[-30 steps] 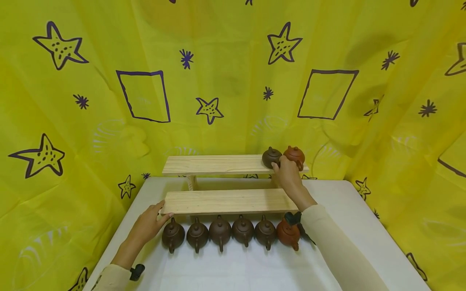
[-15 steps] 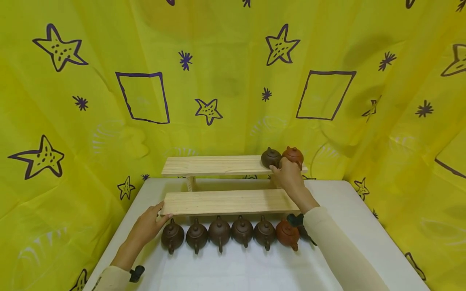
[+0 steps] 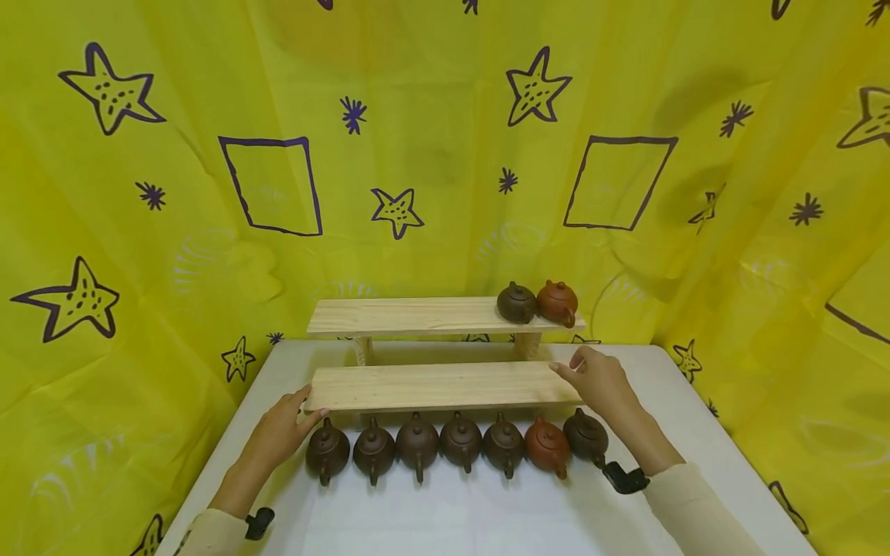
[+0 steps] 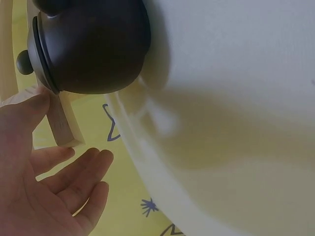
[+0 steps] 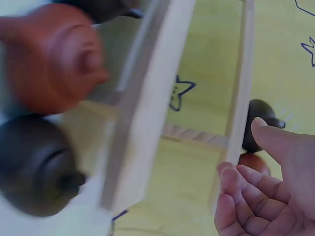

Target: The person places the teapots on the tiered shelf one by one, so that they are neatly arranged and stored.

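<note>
A two-tier wooden shelf (image 3: pixel 445 385) stands on the white table. My left hand (image 3: pixel 278 428) grips the left front corner of its lower board, thumb at the front edge and index finger at the end. A dark teapot (image 4: pixel 98 46) is close above that thumb in the left wrist view. Over the right end of the lower board is my right hand (image 3: pixel 601 382), fingers loosely bent and holding nothing. On the upper board's right end sit a dark brown teapot (image 3: pixel 517 302) and a reddish clay teapot (image 3: pixel 557 302), side by side.
Several dark teapots (image 3: pixel 419 440) line the table along the shelf's front. A reddish teapot (image 3: pixel 547 446) stands in that row, with a dark one (image 3: pixel 585 436) at its right end, near my right wrist. A yellow patterned curtain (image 3: pixel 445 154) surrounds the table (image 3: pixel 417 525).
My right hand has let go at the teapots on the upper board and moved down and right, toward the lower board. Those teapots stay in place; my left hand remains at the shelf corner.
</note>
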Demonstrator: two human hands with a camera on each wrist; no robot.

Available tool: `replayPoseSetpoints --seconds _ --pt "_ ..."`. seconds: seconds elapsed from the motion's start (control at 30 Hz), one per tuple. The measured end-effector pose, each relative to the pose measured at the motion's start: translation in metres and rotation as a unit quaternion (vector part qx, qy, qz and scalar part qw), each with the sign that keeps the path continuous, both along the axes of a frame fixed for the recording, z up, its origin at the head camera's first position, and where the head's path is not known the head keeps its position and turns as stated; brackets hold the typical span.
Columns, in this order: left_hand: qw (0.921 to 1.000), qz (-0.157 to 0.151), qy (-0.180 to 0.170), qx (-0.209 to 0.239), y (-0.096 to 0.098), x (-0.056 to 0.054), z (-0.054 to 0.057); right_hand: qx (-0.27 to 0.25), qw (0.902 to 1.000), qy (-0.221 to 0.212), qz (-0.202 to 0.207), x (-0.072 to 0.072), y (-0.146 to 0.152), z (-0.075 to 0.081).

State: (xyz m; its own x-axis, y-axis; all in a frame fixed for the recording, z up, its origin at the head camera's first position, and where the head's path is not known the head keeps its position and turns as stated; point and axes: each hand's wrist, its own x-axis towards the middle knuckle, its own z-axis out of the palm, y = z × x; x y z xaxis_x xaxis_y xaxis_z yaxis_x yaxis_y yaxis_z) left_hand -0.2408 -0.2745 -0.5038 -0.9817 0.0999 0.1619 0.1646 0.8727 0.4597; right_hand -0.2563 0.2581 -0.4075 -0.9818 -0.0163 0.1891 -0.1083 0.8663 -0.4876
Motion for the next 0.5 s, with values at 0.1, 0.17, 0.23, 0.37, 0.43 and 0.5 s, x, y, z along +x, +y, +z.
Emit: replayPoseSetpoints --seconds 0.1,0.17,0.23,0.37,0.43,0.5 --pt "1.0000 0.000 -0.002 -0.001 0.000 0.000 0.000 0.005 0.9999 -0.014 -0.007 0.017 0.013 -0.011" --pt "1.0000 0.001 -0.003 -0.001 0.000 0.000 0.001 0.008 0.9996 -0.023 -0.013 0.028 0.021 -0.018" --pt "1.0000 0.001 -0.005 0.000 0.000 0.001 0.001 0.010 0.9992 -0.032 -0.021 0.038 0.029 -0.025" --pt "1.0000 0.000 -0.005 -0.001 0.000 0.001 0.002 0.015 0.9982 -0.049 -0.030 0.056 0.039 -0.043" --pt "1.0000 -0.001 -0.006 -0.001 0.001 0.001 0.002 0.018 0.9973 -0.062 -0.034 0.063 0.043 -0.053" --pt "1.0000 -0.002 -0.007 -0.002 0.002 0.001 0.002 0.020 0.9961 -0.078 -0.036 0.068 0.046 -0.065"
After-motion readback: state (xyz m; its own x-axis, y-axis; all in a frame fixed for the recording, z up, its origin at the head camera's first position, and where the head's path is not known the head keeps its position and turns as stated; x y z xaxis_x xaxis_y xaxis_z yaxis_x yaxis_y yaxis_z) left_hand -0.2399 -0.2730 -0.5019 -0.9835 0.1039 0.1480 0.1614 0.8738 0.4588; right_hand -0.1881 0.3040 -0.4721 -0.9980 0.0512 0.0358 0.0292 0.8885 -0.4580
